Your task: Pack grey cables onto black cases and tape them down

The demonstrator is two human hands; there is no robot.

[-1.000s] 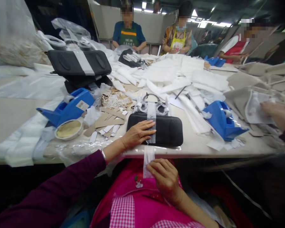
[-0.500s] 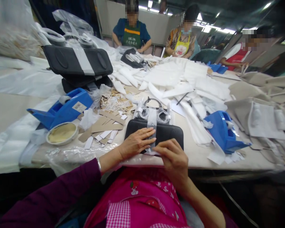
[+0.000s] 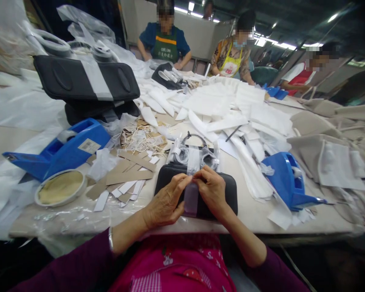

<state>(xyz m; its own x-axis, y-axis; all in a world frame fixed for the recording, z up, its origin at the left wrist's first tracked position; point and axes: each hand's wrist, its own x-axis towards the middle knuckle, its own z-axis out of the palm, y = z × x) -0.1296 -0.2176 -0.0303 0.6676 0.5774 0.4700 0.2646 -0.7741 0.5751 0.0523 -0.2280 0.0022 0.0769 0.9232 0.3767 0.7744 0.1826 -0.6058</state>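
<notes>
A black bag [image 3: 226, 194] lies flat at the table's front edge. Round its middle runs a pale translucent strip [image 3: 191, 199]. The bag's handle [image 3: 197, 136] and wrapped grey coils [image 3: 180, 155] stick out at its far side. Over the bag, my left hand [image 3: 167, 199] is closed, its fingertips on the strip's upper part. My right hand [image 3: 212, 190] pinches the strip right beside them, fingertips nearly touching the left ones. The exact edge between the fingers is hidden.
Blue tape dispensers stand left [image 3: 63, 146] and right [image 3: 287, 178]. A round tub [image 3: 61, 186], cardboard pieces [image 3: 127, 174] and tangled strings [image 3: 142, 136] lie left. Black bags [image 3: 88, 79] are stacked behind. White padding [image 3: 209, 97] covers the middle; co-workers [image 3: 167, 40] stand across.
My left hand has gone from lying flat on the strip to a closed grip. My right hand has moved up from the bag's near edge to the strip's middle. The view has shifted slightly.
</notes>
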